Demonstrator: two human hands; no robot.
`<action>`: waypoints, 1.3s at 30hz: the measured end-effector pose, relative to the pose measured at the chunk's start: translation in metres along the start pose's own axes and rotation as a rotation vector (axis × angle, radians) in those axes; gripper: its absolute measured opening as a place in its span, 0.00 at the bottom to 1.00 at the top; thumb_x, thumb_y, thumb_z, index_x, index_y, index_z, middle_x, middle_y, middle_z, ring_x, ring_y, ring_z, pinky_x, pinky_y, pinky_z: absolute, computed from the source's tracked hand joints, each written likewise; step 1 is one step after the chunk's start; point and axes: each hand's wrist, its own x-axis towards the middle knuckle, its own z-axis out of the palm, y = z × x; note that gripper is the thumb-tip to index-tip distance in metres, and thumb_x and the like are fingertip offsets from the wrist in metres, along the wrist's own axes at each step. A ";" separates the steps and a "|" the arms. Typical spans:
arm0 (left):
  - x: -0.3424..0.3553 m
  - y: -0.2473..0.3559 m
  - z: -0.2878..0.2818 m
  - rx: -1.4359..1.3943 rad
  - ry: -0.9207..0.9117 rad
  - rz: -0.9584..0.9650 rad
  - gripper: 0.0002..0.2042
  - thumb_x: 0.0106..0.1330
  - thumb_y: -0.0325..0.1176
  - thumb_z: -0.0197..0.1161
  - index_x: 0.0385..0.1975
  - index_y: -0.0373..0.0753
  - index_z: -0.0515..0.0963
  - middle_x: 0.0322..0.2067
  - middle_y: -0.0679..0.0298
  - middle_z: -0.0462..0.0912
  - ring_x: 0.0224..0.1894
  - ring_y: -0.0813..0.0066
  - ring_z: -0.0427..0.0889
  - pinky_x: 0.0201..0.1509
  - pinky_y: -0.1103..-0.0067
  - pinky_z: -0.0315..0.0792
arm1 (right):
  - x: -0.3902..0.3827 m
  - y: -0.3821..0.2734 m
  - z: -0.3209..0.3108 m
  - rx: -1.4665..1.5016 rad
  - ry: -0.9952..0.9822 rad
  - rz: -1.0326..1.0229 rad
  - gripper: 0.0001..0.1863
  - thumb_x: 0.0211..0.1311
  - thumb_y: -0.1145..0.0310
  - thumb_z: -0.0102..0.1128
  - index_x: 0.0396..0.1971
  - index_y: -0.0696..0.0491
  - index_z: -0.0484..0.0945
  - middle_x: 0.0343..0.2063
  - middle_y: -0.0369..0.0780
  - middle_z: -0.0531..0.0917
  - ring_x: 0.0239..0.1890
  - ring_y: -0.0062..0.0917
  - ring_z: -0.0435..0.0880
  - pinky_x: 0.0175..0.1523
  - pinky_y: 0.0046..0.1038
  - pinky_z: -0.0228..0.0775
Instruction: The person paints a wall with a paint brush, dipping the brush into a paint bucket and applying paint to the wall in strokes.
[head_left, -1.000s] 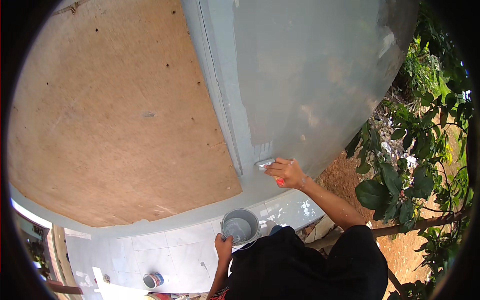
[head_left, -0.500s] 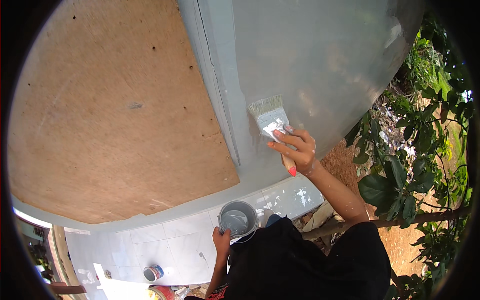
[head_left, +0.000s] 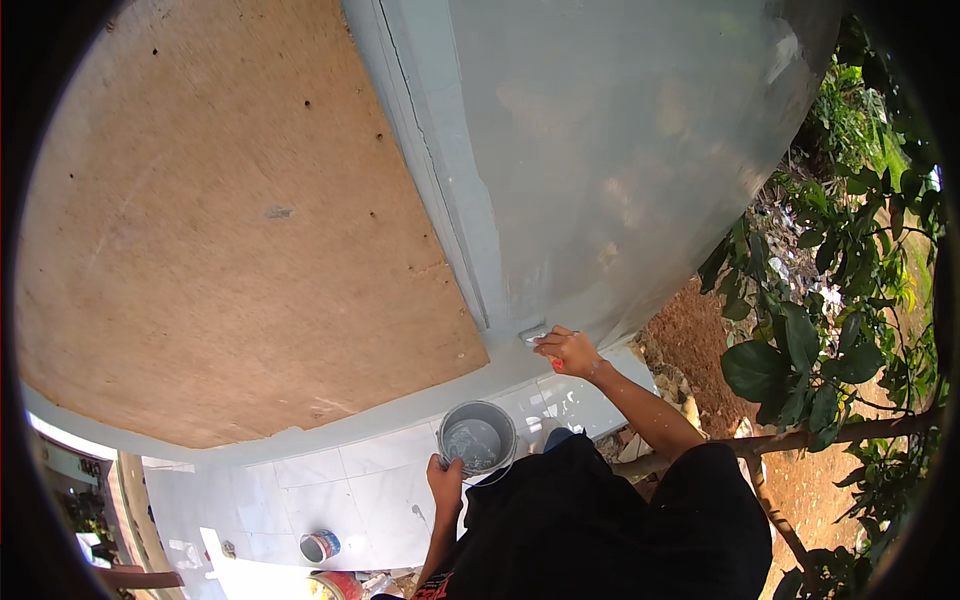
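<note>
My right hand [head_left: 570, 354] is closed around a wide paintbrush [head_left: 534, 335] with a red-tipped handle. Its head is against the lower part of the grey wall [head_left: 600, 190], right of the board's bottom corner, and the hand hides much of the brush. With my left hand [head_left: 444, 482] I grip the rim of a grey bucket [head_left: 476, 440] at my front. Greyish, thin-looking liquid lies in the bucket, and its wire handle hangs down on the near side.
A large plywood board [head_left: 250, 220] covers the wall at left, beside a cracked pale strip [head_left: 425, 150]. White tiles [head_left: 370, 490] run along the wall's foot, with a small paint can [head_left: 320, 546] and a red container [head_left: 335, 585]. Leafy branches [head_left: 800, 360] crowd the right.
My right hand has brought the paintbrush down the wall, from beside the pale strip to near the wall's foot. The left hand keeps the bucket in about the same place.
</note>
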 end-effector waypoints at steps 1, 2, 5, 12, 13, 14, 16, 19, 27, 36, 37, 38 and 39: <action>0.000 -0.001 -0.001 0.001 0.003 -0.002 0.08 0.54 0.25 0.60 0.21 0.37 0.65 0.19 0.68 0.69 0.21 0.84 0.66 0.22 0.80 0.63 | 0.015 -0.002 -0.018 -0.010 0.051 -0.056 0.15 0.41 0.71 0.61 0.33 0.44 0.84 0.42 0.25 0.84 0.41 0.20 0.78 0.31 0.27 0.75; 0.000 -0.003 -0.002 -0.015 0.002 -0.012 0.08 0.54 0.25 0.60 0.21 0.37 0.65 0.19 0.68 0.69 0.21 0.84 0.67 0.22 0.80 0.63 | 0.029 -0.006 -0.040 -0.008 0.049 -0.055 0.15 0.41 0.71 0.61 0.33 0.44 0.84 0.42 0.25 0.84 0.41 0.20 0.78 0.31 0.27 0.75; -0.004 0.000 -0.002 -0.018 0.004 -0.016 0.08 0.54 0.25 0.60 0.22 0.37 0.65 0.19 0.68 0.69 0.21 0.84 0.67 0.22 0.80 0.63 | 0.064 -0.025 -0.114 -0.036 0.073 -0.094 0.15 0.38 0.71 0.61 0.31 0.44 0.85 0.38 0.25 0.85 0.35 0.20 0.78 0.27 0.25 0.73; -0.003 -0.011 -0.004 -0.021 0.019 0.018 0.07 0.55 0.24 0.59 0.21 0.36 0.66 0.19 0.67 0.71 0.19 0.83 0.69 0.21 0.80 0.65 | 0.104 -0.088 -0.245 -0.173 0.483 -0.291 0.15 0.37 0.73 0.63 0.30 0.45 0.87 0.37 0.29 0.86 0.32 0.21 0.77 0.29 0.24 0.74; -0.004 -0.009 -0.003 -0.020 0.018 0.013 0.07 0.55 0.24 0.59 0.21 0.36 0.66 0.19 0.67 0.71 0.19 0.83 0.69 0.21 0.80 0.65 | 0.104 -0.093 -0.251 -0.240 0.610 -0.314 0.15 0.38 0.74 0.64 0.30 0.45 0.87 0.37 0.30 0.86 0.32 0.22 0.77 0.30 0.24 0.75; -0.005 -0.008 -0.002 -0.019 0.027 0.002 0.08 0.54 0.24 0.60 0.21 0.36 0.66 0.19 0.67 0.71 0.20 0.83 0.68 0.21 0.80 0.65 | 0.105 -0.093 -0.248 -0.238 0.605 -0.312 0.15 0.38 0.74 0.64 0.30 0.45 0.87 0.37 0.30 0.86 0.32 0.22 0.77 0.30 0.24 0.75; -0.004 -0.009 -0.002 -0.016 0.036 -0.009 0.08 0.54 0.24 0.60 0.21 0.36 0.66 0.18 0.67 0.70 0.20 0.83 0.68 0.21 0.80 0.64 | 0.109 -0.093 -0.240 -0.309 0.849 -0.375 0.15 0.38 0.73 0.66 0.31 0.44 0.87 0.39 0.30 0.85 0.33 0.24 0.77 0.32 0.24 0.76; -0.001 -0.012 -0.003 0.008 0.031 -0.006 0.08 0.54 0.24 0.60 0.21 0.36 0.66 0.18 0.67 0.70 0.20 0.83 0.68 0.21 0.80 0.64 | 0.095 -0.052 -0.166 -0.283 0.811 -0.300 0.15 0.38 0.74 0.67 0.32 0.43 0.87 0.41 0.29 0.84 0.33 0.24 0.77 0.35 0.25 0.77; -0.015 0.012 -0.013 0.008 0.089 -0.062 0.07 0.53 0.23 0.60 0.22 0.36 0.66 0.18 0.66 0.71 0.19 0.82 0.69 0.21 0.80 0.65 | 0.003 -0.010 0.005 -0.213 0.469 -0.181 0.16 0.46 0.73 0.62 0.39 0.44 0.84 0.46 0.31 0.82 0.37 0.27 0.80 0.43 0.28 0.77; -0.022 0.015 -0.010 0.019 0.102 -0.057 0.07 0.53 0.22 0.59 0.23 0.36 0.66 0.19 0.65 0.72 0.18 0.80 0.71 0.21 0.80 0.66 | -0.042 0.023 0.050 -0.039 -0.045 0.022 0.16 0.45 0.70 0.62 0.38 0.44 0.82 0.48 0.27 0.80 0.51 0.20 0.74 0.47 0.29 0.77; -0.023 0.014 -0.012 0.036 0.094 -0.049 0.07 0.53 0.22 0.59 0.23 0.36 0.66 0.19 0.65 0.72 0.18 0.79 0.71 0.21 0.80 0.66 | -0.028 0.022 0.038 -0.021 -0.046 0.047 0.15 0.44 0.71 0.62 0.36 0.45 0.82 0.45 0.27 0.82 0.48 0.20 0.76 0.42 0.28 0.77; -0.022 0.012 -0.013 0.052 0.082 -0.042 0.07 0.53 0.22 0.59 0.23 0.36 0.66 0.18 0.64 0.72 0.18 0.79 0.71 0.21 0.80 0.66 | -0.014 0.021 0.022 -0.019 -0.046 0.052 0.15 0.44 0.71 0.62 0.36 0.45 0.82 0.45 0.27 0.82 0.48 0.20 0.76 0.42 0.28 0.77; -0.022 0.010 -0.013 0.057 0.079 -0.046 0.07 0.53 0.22 0.59 0.23 0.36 0.66 0.18 0.64 0.72 0.18 0.79 0.71 0.21 0.80 0.66 | -0.001 0.020 0.004 0.002 -0.028 -0.030 0.15 0.43 0.71 0.62 0.35 0.45 0.83 0.44 0.27 0.82 0.46 0.20 0.77 0.40 0.28 0.77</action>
